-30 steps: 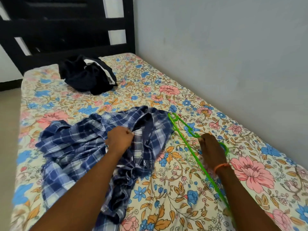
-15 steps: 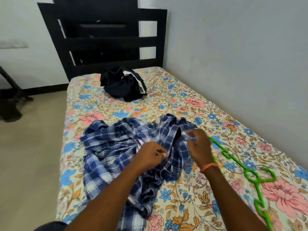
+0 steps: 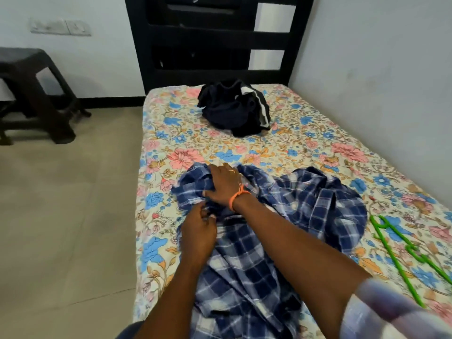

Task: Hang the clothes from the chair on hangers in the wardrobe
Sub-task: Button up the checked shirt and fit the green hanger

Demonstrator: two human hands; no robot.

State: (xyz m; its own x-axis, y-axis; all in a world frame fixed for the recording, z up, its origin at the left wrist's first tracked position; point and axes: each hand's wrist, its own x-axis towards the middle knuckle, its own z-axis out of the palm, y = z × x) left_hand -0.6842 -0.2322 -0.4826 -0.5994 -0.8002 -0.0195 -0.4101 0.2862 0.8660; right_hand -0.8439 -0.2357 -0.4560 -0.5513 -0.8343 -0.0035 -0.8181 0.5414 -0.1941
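A blue and white plaid shirt [image 3: 305, 206] lies crumpled on the floral bed [image 3: 318, 148]. My right hand [image 3: 223, 184], with an orange wrist band, reaches across to the shirt's left edge and grips a fold of the cloth. Just below it my left hand [image 3: 199, 227] pinches the same edge of the shirt. A green plastic hanger [image 3: 401, 253] lies flat on the bed at the right, apart from both hands. A dark garment with white stripes [image 3: 234, 108] sits bunched near the head of the bed.
A black slatted headboard [image 3: 215, 40] stands behind the bed against the wall. A dark plastic stool [image 3: 31, 94] stands on the tiled floor [image 3: 68, 216] at the left. The wall [image 3: 391, 94] runs along the bed's right side.
My right hand has crossed from the shirt's right side to its left edge and taken hold of it. My left hand stays on the cloth. The view has swung left, so the hanger sits further right.
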